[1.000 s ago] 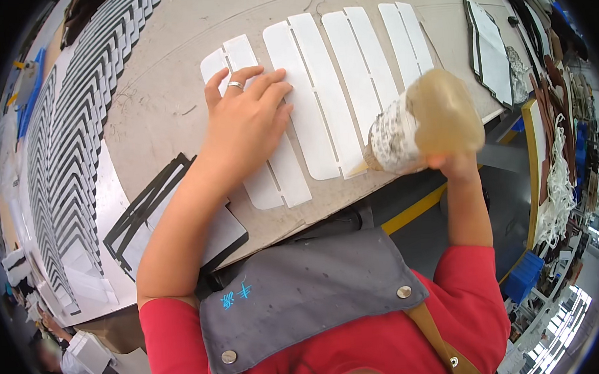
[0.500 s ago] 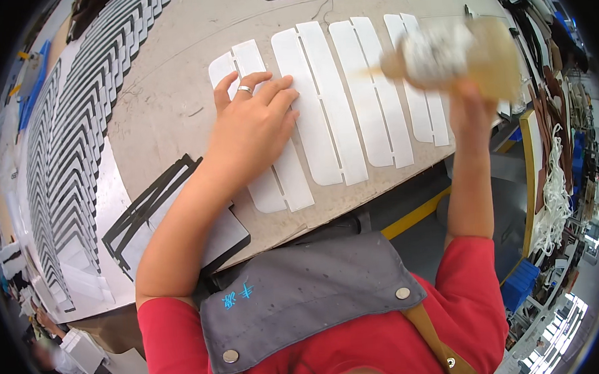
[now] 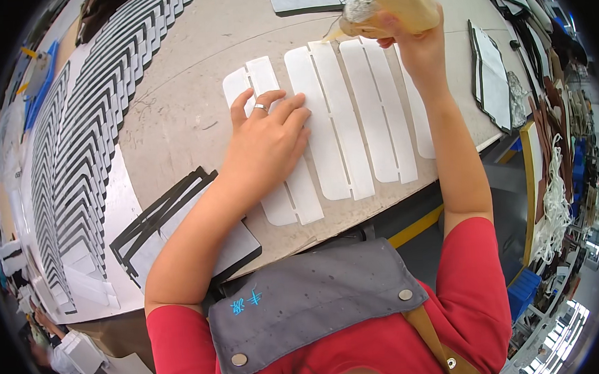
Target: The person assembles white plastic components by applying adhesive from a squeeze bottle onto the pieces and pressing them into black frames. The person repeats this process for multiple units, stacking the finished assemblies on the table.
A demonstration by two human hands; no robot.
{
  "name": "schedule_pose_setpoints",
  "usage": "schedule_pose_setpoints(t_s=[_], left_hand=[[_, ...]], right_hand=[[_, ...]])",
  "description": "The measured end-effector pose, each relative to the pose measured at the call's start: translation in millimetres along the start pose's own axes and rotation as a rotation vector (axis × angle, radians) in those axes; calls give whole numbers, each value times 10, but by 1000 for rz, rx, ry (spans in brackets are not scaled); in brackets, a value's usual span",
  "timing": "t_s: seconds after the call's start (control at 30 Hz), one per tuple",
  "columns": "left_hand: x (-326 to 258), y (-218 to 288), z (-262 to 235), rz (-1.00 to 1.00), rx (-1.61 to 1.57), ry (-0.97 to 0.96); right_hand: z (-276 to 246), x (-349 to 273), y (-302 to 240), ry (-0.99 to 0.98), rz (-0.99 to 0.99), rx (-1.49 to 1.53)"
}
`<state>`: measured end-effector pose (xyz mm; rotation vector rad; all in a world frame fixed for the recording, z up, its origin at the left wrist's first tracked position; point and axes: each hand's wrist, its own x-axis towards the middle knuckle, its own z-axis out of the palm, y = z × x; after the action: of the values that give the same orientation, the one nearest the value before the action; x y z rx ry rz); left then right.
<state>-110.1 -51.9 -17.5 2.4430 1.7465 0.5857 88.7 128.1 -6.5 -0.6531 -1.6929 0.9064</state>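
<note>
My left hand (image 3: 270, 138), a ring on one finger, lies with fingers spread on the leftmost pair of long white pieces (image 3: 261, 74). Gripped in my right hand (image 3: 424, 48) is a yellowish squeeze bottle (image 3: 408, 2), tilted over, its neck crusted white. Its thin nozzle (image 3: 332, 35) points left and down near the far end of the second pair of white pieces (image 3: 340, 130). I cannot tell whether the tip touches. More white pairs lie to the right, a third pair (image 3: 378, 115) and another pair (image 3: 416, 106) partly hidden by my right arm.
Long overlapping rows of black-edged white pieces (image 3: 86, 124) cover the table's left side. Black-edged panels (image 3: 231, 248) lie under my left forearm. Another stack (image 3: 303, 0) sits at the far edge. A black-edged white piece (image 3: 490, 75) lies at right, near hanging white cords (image 3: 554, 194).
My right hand has swung the squeeze bottle left and away from me, to the far ends of the white pieces. The left hand stays on the leftmost pair; the whole view has shifted slightly.
</note>
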Motion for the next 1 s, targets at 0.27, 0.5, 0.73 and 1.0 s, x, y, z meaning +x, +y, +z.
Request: schedule_pose_setpoints(t_s=[0.27, 0.5, 0.73, 1.0], left_hand=[[2, 8, -1, -3, 0, -5], [11, 36, -18, -1, 20, -14], [35, 52, -24, 2, 58, -15], [64, 65, -62, 14, 105, -51]], right_hand=[[-102, -36, -56, 31, 97, 19], [-257, -337, -189, 74, 221, 54], [-379, -704, -425, 99, 367, 167], [-483, -1165, -662, 63, 417, 181]])
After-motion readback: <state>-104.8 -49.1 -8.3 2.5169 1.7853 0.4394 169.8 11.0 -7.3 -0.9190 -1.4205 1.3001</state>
